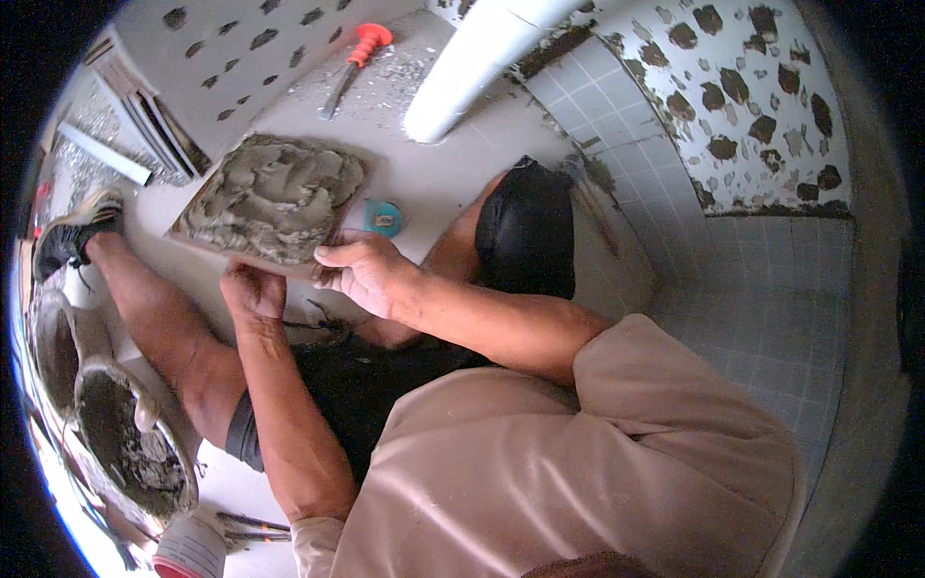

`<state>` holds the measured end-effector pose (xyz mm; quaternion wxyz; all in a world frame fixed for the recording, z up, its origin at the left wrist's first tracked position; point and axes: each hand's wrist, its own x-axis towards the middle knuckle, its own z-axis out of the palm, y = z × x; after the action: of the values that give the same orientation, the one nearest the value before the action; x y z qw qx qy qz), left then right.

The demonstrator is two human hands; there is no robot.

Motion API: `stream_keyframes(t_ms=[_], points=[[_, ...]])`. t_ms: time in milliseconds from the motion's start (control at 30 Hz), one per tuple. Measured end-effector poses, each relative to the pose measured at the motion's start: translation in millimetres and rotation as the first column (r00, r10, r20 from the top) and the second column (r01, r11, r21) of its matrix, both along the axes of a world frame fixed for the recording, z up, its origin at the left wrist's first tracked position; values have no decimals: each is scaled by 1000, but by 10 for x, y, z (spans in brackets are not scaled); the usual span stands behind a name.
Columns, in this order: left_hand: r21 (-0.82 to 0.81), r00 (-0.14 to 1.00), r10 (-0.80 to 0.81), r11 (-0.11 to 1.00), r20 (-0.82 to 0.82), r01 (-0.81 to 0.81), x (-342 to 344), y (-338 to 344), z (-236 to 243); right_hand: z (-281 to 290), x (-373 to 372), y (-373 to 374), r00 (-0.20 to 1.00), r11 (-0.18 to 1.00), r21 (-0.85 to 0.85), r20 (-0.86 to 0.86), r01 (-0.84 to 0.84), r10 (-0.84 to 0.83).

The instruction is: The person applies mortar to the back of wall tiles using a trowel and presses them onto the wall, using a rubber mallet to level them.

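Note:
A square tile [178, 227] is coated with a thick, ridged layer of grey mortar [275, 197]. My left hand [253, 291] is closed on its near edge, the fingers curled under and partly hidden. At the near right corner my right hand [371, 273] grips the tile, thumb on top and fingers below. The tile is held between my bent legs. Just beyond my right hand lies a teal tape measure [383, 218] on the floor.
Farther off lie a chisel [356, 69] with a red hand guard and a white pipe [472, 67]. Stacked tiles [159, 125] lean at the left. Mortar-caked buckets [135, 443] stand by my left leg. A part-tiled wall [617, 116] rises on the right.

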<state>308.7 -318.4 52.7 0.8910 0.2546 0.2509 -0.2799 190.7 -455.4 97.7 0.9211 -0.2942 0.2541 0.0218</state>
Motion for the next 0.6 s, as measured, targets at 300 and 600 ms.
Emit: stream_keyframes(t_ms=[300,600], points=[[-282,914,-376,870,152,405,-771,383,-565,1533,-1139,-765,982,984,-80,-123,-157,147],[15,394,-720,489,571,872,-1661,-1823,479,2492,-2811,-1470,845,931,-272,-412,243,-341]])
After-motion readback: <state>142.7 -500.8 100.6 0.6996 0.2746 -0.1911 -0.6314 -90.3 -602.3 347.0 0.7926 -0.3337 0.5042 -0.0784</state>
